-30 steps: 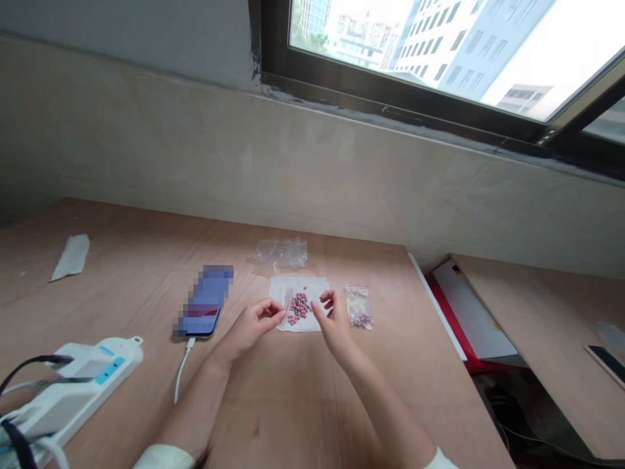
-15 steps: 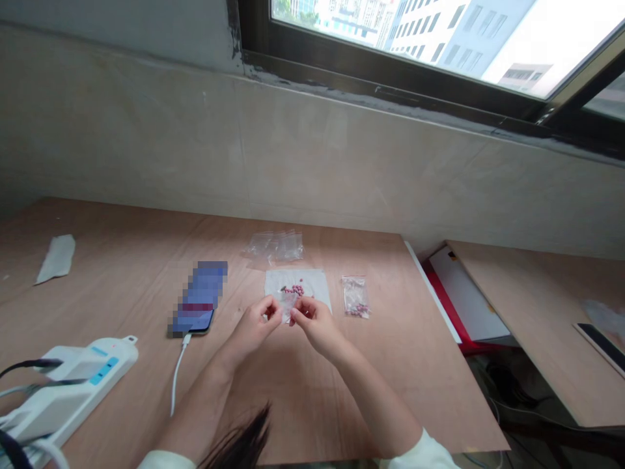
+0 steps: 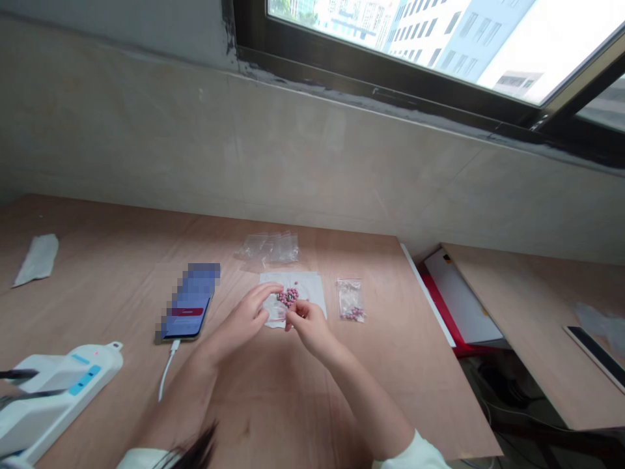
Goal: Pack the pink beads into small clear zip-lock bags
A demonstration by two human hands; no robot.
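Note:
A white paper sheet (image 3: pixel 315 287) lies on the wooden table (image 3: pixel 122 260) with a small heap of pink beads (image 3: pixel 289 296) on it. My left hand (image 3: pixel 241 320) reaches to the heap's near left edge, fingers pinched on a small clear bag (image 3: pixel 276 313). My right hand (image 3: pixel 306 324) is curled right beside it, fingertips pressed together at the bag's mouth; what they hold is too small to see. Another clear bag with a few pink beads (image 3: pixel 350 301) lies just right of the paper.
Several empty clear bags (image 3: pixel 271 247) lie behind the paper. A phone (image 3: pixel 188 306) on a white cable (image 3: pixel 166 372) lies to the left, with a white power strip (image 3: pixel 53 391) nearer me. A folded white piece (image 3: pixel 36 259) lies far left. A red-and-white board (image 3: pixel 454 299) stands between this table and another table (image 3: pixel 527 312).
My hands closed together over the near edge of the paper, taking up the small clear bag. The view shifted slightly rightward and down.

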